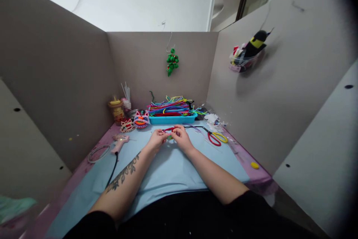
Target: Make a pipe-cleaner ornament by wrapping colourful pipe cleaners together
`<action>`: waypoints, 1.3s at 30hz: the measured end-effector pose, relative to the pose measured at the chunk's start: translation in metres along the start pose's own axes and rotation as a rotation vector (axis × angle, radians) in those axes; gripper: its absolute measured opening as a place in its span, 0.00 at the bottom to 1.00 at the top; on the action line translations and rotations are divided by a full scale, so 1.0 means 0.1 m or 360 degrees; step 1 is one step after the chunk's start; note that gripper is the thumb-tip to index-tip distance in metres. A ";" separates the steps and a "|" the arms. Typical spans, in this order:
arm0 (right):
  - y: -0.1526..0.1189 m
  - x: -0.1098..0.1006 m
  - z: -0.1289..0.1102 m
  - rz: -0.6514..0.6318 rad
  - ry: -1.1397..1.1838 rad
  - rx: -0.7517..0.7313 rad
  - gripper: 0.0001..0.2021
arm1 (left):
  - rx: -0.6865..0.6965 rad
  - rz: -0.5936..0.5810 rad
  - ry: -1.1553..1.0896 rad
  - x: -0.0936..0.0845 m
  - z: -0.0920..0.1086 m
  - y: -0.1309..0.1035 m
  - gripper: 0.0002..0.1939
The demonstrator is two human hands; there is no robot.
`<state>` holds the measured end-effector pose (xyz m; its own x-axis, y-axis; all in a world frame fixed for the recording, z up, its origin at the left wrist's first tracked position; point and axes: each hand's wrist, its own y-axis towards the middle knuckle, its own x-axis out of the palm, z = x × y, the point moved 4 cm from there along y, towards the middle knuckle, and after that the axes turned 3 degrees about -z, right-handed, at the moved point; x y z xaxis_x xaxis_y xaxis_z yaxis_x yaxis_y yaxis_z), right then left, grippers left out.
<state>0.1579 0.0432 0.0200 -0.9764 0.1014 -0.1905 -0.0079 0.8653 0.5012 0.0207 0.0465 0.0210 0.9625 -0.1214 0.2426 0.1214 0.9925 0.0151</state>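
Over the middle of the light blue cloth, my left hand and my right hand meet with fingers pinched together. Between the fingertips is a small colourful piece, with bits of green and pink showing. It looks fuzzy, like pipe cleaner, but most of it is hidden by the fingers. A red strip shows just behind the fingertips; whether it is joined to the piece I cannot tell. To the right of my right hand lie scissors with red and yellow handles, blades pointing toward it.
A blue tray heaped with pipe cleaners stands behind my hands. Left of it are two animal-face crafts, one purple, one red and white, and a cup. A pink glue gun lies left; a yellow lid right.
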 end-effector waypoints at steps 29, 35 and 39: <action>0.09 -0.03 0.32 -0.0075 0.0858 0.0703 0.19 | -0.0061 0.0085 0.0185 -0.19 0.01 0.07 0.28; 0.11 -0.13 0.32 0.0070 0.0417 0.0531 0.17 | -0.0143 0.0203 -0.0011 -0.30 -0.01 0.11 0.30; 0.12 -0.04 0.24 -0.0123 0.0356 0.0404 0.17 | -0.0199 0.0173 -0.0051 -0.27 -0.06 0.10 0.28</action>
<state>0.1664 0.0651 0.0068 -0.9984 -0.0551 -0.0161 -0.0574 0.9636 0.2610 -0.0029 0.0592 0.0084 0.9637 -0.0109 0.2668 0.0481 0.9899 -0.1334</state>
